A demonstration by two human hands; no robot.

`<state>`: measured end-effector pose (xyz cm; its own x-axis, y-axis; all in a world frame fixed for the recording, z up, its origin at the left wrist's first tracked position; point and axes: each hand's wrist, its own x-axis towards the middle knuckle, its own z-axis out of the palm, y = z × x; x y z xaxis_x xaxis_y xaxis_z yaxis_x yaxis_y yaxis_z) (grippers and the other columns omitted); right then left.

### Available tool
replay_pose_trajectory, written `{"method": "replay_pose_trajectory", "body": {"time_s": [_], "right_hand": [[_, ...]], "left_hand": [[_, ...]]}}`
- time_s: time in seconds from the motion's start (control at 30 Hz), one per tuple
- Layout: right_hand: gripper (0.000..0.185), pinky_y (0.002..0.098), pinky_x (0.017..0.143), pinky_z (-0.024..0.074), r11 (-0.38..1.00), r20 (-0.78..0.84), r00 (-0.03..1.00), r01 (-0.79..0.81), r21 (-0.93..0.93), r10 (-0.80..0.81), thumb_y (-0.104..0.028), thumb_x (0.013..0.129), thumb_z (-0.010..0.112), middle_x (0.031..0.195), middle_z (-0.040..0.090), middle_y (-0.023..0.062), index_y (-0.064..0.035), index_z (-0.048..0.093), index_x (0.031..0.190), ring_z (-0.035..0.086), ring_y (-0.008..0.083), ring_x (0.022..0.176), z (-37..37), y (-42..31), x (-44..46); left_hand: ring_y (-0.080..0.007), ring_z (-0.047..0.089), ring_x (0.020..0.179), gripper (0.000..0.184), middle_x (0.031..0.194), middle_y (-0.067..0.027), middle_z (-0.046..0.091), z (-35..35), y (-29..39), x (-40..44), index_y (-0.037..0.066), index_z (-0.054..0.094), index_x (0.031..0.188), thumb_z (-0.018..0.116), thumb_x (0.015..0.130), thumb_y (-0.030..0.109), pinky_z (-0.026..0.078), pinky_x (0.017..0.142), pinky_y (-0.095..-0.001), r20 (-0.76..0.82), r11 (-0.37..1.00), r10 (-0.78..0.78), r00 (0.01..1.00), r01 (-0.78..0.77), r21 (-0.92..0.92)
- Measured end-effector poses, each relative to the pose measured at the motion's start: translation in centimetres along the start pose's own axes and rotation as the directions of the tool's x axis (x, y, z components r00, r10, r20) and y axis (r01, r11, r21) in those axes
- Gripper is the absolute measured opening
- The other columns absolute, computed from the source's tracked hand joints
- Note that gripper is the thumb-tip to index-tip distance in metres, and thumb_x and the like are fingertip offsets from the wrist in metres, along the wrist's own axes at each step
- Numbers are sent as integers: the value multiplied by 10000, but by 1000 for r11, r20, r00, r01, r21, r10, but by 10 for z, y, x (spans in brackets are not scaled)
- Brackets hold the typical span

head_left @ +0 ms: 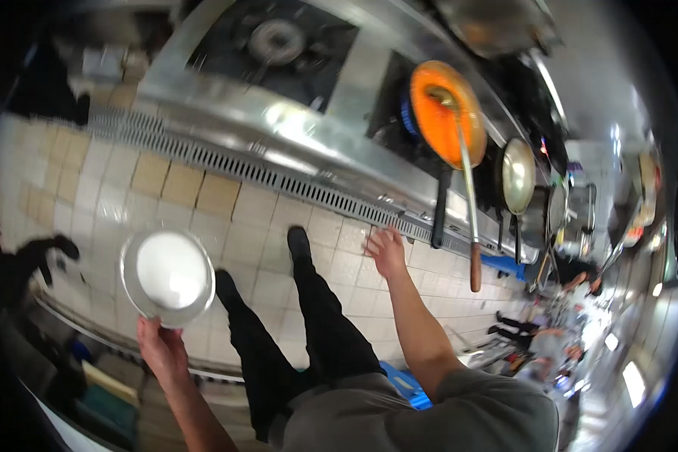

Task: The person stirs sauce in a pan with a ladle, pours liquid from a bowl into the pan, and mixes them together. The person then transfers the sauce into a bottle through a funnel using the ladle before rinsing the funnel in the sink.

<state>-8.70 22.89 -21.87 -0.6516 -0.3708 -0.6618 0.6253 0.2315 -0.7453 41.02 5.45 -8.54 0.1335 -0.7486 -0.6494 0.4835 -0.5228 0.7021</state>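
My left hand (164, 348) grips the near rim of a round metal bowl (128, 264) and holds it over the floor. White liquid (172, 270) lies inside the bowl. My right hand (385, 251) is open, its fingers spread, near the front edge of the stove. Nothing shows in it. Closest to it is the black handle of a frying pan (471, 98), apart from my fingers. The pan holds orange sauce (429, 124) and sits over a blue flame. A ladle (465, 181) rests in the sauce, its wooden grip jutting past the pan handle.
An unlit burner (277, 41) is on the left of the stove (233, 102). Another pan (518, 175) stands right of the sauce pan. A floor drain grate (279, 181) runs along the stove across the tiles. Other people (542, 343) are farther right; a dark-clothed figure shows at far left.
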Motion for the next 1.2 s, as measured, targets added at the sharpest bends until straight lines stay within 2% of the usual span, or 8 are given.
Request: {"method": "replay_pose_trajectory", "body": {"time_s": [0.07,0.37,0.5,0.6,0.7,0.9,1.03,1.2], "right_hand": [[572,563,1035,503,955,82,968,-249,160,238,-368,982,670,1360,511,207,-105,421,1425,570,404,1241,-66,-11,-21],[650,490,1053,505,799,465,863,-134,586,-197,-568,1035,445,1391,568,244,-57,507,1431,592,399,1251,-117,-202,-125],[521,308,695,588,1000,590,807,29,-4,-21,-383,1024,590,1178,708,82,-83,501,1442,698,147,810,-96,-237,-97],[317,265,463,465,972,480,876,67,-225,51,-302,973,696,696,534,-28,-84,564,1161,498,77,505,-71,-247,-104],[283,244,422,415,986,508,860,38,-164,51,-247,968,718,663,519,-23,-90,535,1116,469,68,485,-65,-263,-132],[326,245,461,455,995,500,866,36,-94,16,-206,963,707,764,605,15,-71,594,1238,518,72,527,-98,-274,-159],[408,336,775,563,846,297,833,518,-127,-466,-131,950,680,979,715,120,-26,561,1325,698,239,846,-80,-275,-170],[404,384,841,540,644,167,837,514,-567,-521,-71,898,683,984,719,200,-25,593,1288,704,306,911,-49,-271,-141]], "left_hand": [[-170,639,941,254,1077,-75,642,10,13,-10,42,579,1147,586,907,127,557,734,-350,36,1000,-8,999,7,24],[-267,642,1027,328,1178,-106,633,115,66,-41,31,588,1162,579,843,103,597,788,-445,287,993,-59,956,26,116],[-301,619,1112,445,1275,-117,626,196,66,-61,7,576,1279,575,845,102,574,886,-470,343,990,-65,937,17,141],[-317,596,1180,517,1351,-122,595,262,62,-74,14,531,1362,590,855,99,545,968,-501,375,988,-64,925,5,157],[-323,581,1217,523,1392,-116,567,316,55,-73,30,516,1391,570,881,131,527,997,-508,396,987,-78,915,16,157],[-311,625,1155,417,1294,-133,620,411,39,-58,9,542,1342,543,948,146,605,913,-485,485,950,-136,864,-25,311],[-348,617,1184,345,1299,-184,604,465,26,-46,-26,546,1250,518,919,70,589,937,-556,630,944,-182,755,-45,326],[-301,684,1026,222,1128,-167,651,515,13,-33,-29,567,1122,518,912,24,629,836,-508,712,903,-200,673,-156,401]]}}
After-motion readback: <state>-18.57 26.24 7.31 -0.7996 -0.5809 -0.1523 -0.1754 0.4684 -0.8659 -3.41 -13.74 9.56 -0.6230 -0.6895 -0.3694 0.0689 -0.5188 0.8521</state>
